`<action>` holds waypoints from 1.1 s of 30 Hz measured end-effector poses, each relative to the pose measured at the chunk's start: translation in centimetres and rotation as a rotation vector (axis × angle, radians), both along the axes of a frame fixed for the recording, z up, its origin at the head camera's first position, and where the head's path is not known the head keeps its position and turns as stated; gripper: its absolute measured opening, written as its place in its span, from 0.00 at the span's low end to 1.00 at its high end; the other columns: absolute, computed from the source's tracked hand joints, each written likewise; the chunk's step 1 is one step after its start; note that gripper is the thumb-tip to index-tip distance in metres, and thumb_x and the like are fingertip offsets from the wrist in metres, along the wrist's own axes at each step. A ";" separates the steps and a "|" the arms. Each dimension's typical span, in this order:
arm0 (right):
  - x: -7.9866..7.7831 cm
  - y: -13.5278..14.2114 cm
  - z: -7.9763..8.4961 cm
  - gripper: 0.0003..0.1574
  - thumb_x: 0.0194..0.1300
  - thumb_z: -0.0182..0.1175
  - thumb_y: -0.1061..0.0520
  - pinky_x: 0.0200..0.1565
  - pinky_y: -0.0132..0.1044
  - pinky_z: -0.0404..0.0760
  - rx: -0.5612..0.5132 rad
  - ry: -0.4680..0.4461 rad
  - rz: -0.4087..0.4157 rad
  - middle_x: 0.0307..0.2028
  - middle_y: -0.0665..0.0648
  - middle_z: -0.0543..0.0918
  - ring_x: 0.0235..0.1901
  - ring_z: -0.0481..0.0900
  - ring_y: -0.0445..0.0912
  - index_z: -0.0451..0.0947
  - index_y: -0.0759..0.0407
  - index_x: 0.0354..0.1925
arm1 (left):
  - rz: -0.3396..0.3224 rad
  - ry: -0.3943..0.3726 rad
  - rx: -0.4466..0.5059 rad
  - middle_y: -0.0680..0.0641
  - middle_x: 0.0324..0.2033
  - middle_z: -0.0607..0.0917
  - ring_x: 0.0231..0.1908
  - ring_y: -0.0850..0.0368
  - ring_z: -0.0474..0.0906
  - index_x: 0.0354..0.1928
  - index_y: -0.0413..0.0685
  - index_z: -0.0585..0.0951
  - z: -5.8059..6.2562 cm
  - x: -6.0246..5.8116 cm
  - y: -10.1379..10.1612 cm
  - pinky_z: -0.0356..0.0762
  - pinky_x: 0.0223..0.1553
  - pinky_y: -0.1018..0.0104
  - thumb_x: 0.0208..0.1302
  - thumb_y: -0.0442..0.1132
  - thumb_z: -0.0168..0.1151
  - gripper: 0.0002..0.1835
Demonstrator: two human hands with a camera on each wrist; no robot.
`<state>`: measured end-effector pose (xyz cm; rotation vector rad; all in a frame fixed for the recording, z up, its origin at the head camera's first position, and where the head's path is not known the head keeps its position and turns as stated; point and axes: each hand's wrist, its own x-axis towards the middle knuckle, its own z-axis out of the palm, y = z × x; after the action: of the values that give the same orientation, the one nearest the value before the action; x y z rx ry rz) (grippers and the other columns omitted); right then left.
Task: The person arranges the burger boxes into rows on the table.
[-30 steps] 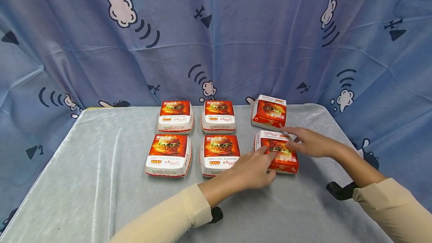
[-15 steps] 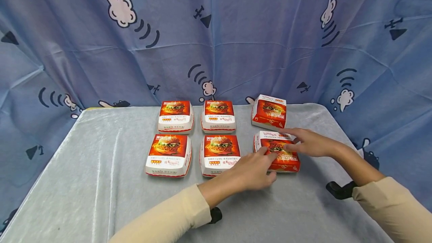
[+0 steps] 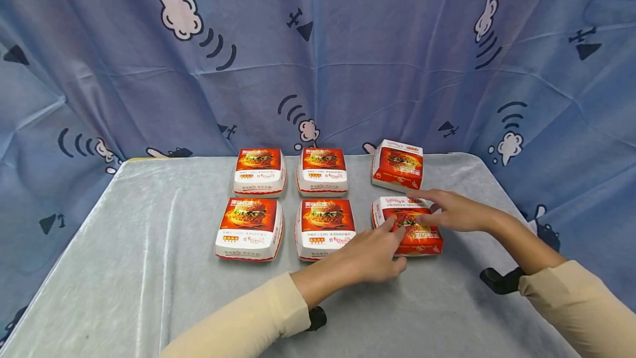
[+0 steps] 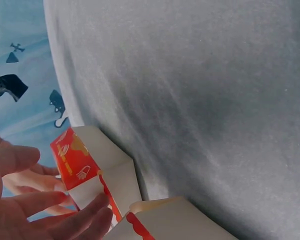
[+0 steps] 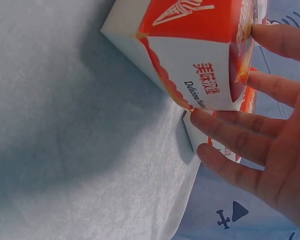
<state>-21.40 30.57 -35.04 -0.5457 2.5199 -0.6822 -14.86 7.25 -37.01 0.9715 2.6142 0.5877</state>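
Both hands touch a red-and-white burger box (image 3: pixel 426 241) at the front right of the group. My left hand (image 3: pixel 374 252) lies along its left side, index finger over the lid and thumb low at the front. My right hand (image 3: pixel 454 212) reaches in from the right, with fingertips at the back right corner and thumb on the lid. In the right wrist view, nearly straight fingers rest against the white side of the box (image 5: pixel 187 65). The left wrist view shows the fingers of the left hand (image 4: pixel 20 217) extended beside the box (image 4: pixel 110 150).
Behind it sits a slightly turned burger box (image 3: pixel 397 166). Two more stand in the middle column, front (image 3: pixel 325 217) and back (image 3: pixel 322 166); the left column has a front box (image 3: pixel 248 225) and a back box (image 3: pixel 258 167). Grey cloth (image 3: pixel 124 280) covers the table, before a blue curtain (image 3: pixel 318 43).
The front right box has turned slightly, so its back edge runs straighter across, and its back has shifted a little nearer. The right hand has moved slightly left with it; the left hand barely moves.
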 end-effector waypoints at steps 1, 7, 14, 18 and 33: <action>0.0 0.0 0.0 0.44 0.68 0.63 0.50 0.50 0.59 0.80 -0.001 -0.001 -0.001 0.66 0.75 0.67 0.56 0.75 0.65 0.59 0.66 0.73 | -0.001 0.002 0.000 0.46 0.74 0.62 0.63 0.53 0.73 0.73 0.51 0.67 0.0 0.0 0.0 0.73 0.59 0.61 0.69 0.50 0.59 0.32; 0.1 -0.1 -0.1 0.43 0.68 0.63 0.50 0.49 0.57 0.81 -0.003 0.008 -0.005 0.65 0.75 0.67 0.55 0.75 0.64 0.60 0.67 0.73 | 0.003 0.013 -0.006 0.46 0.73 0.64 0.62 0.53 0.73 0.72 0.53 0.69 0.1 0.0 0.0 0.74 0.59 0.60 0.69 0.51 0.60 0.31; 0.2 -0.2 -0.2 0.44 0.67 0.63 0.49 0.49 0.57 0.80 -0.004 0.013 -0.011 0.65 0.75 0.67 0.54 0.75 0.62 0.60 0.66 0.73 | 0.010 -0.006 -0.005 0.46 0.73 0.64 0.62 0.54 0.73 0.73 0.55 0.68 0.2 0.1 -0.1 0.74 0.59 0.60 0.70 0.50 0.59 0.31; 0.2 -0.2 -0.3 0.44 0.67 0.63 0.49 0.50 0.56 0.80 0.001 0.008 -0.023 0.65 0.73 0.67 0.55 0.74 0.61 0.60 0.65 0.73 | 0.010 -0.015 0.004 0.46 0.73 0.63 0.61 0.53 0.74 0.73 0.56 0.68 0.1 0.1 -0.2 0.74 0.58 0.59 0.69 0.50 0.59 0.31; 0.2 -0.3 -0.1 0.42 0.68 0.62 0.51 0.50 0.57 0.79 -0.015 0.011 0.006 0.65 0.73 0.68 0.54 0.74 0.60 0.61 0.66 0.72 | -0.007 -0.050 0.016 0.47 0.73 0.63 0.59 0.52 0.75 0.73 0.61 0.67 0.2 -0.1 -0.4 0.77 0.56 0.56 0.69 0.51 0.60 0.32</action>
<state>-21.24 30.32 -35.10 -0.5630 2.5248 -0.6978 -14.99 6.82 -36.85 0.9578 2.5651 0.6238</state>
